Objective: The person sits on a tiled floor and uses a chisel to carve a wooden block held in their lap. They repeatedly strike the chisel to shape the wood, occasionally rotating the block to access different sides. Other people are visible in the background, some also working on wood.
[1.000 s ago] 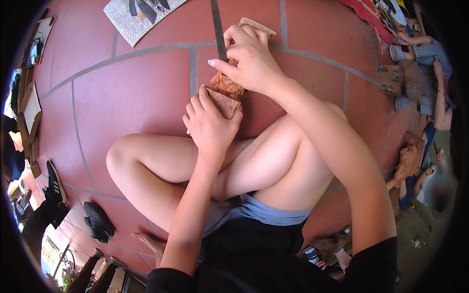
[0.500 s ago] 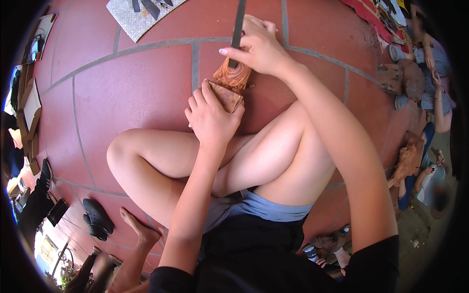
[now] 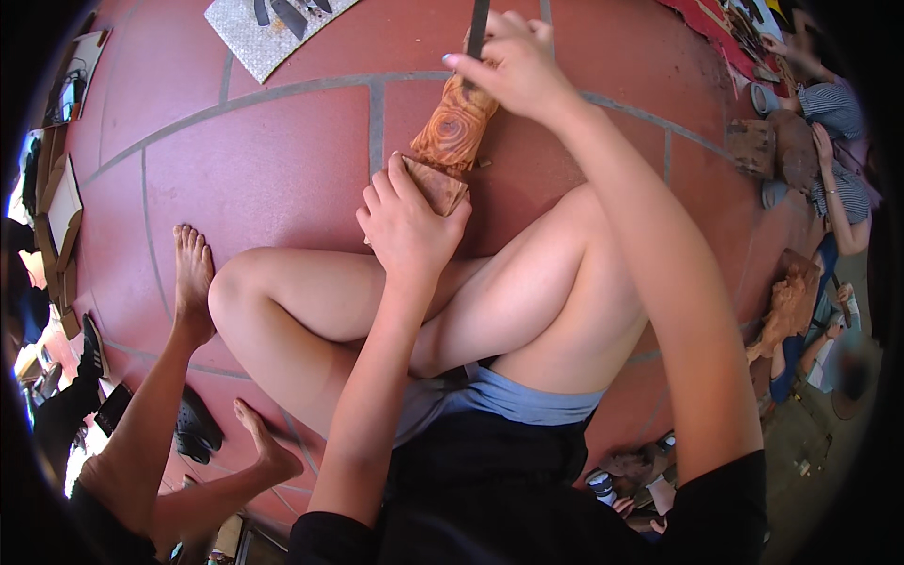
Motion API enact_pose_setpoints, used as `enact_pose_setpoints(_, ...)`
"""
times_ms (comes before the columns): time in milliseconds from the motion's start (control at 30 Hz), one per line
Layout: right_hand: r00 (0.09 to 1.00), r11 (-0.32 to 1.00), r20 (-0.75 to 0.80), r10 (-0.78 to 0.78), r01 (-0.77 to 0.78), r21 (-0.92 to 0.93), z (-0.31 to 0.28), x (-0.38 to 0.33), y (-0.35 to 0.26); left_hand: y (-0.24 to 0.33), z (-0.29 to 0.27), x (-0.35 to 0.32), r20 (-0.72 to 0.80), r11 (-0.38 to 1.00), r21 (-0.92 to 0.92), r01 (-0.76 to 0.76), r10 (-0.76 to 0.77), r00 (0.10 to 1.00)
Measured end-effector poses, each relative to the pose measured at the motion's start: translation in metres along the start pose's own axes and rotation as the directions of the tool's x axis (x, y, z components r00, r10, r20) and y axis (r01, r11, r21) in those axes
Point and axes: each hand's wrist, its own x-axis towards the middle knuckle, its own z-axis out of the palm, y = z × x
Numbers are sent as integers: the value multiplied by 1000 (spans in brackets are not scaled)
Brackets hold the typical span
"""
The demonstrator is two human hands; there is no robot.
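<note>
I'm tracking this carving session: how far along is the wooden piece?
Done: the carved wooden piece already shows swirled relief on its upper face. In hand: the left hand steadies its lower end on the red tiled floor, while the right hand grips a dark tool above it. Left: the lower end looks plain.

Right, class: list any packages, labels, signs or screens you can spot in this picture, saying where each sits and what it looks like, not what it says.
Cardboard boxes: far left edge on the red tiled floor, flat, tan with pale insides, standing open.
Grey speckled mat: top left of centre, rectangular, with dark tools lying on it; not a package.
No screens, labels or signs can be made out.
</note>
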Motion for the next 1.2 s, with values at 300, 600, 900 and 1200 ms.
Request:
enact_pose_setpoints(300, 991, 993, 122, 51, -64, 101, 16, -10, -7, -3, 6, 1, -34, 999, 8, -35, 36, 999)
enact_pose_setpoints(600, 985, 991, 146, 86, -101, 93, 14, -14, -5, -1, 3, 1, -28, 999, 36, -37, 38, 999)
enact_pose_setpoints(900, 963, 945, 233, 134, -195, 261, -4, -12, -8, 2, -2, 2, 7, 999, 35, -26, 26, 1000)
enact_pose_setpoints(1200, 980, 934, 123, 158, -189, 303, 4, -5, -1, -2, 0, 2, -11, 997, 48, -55, 56, 998)
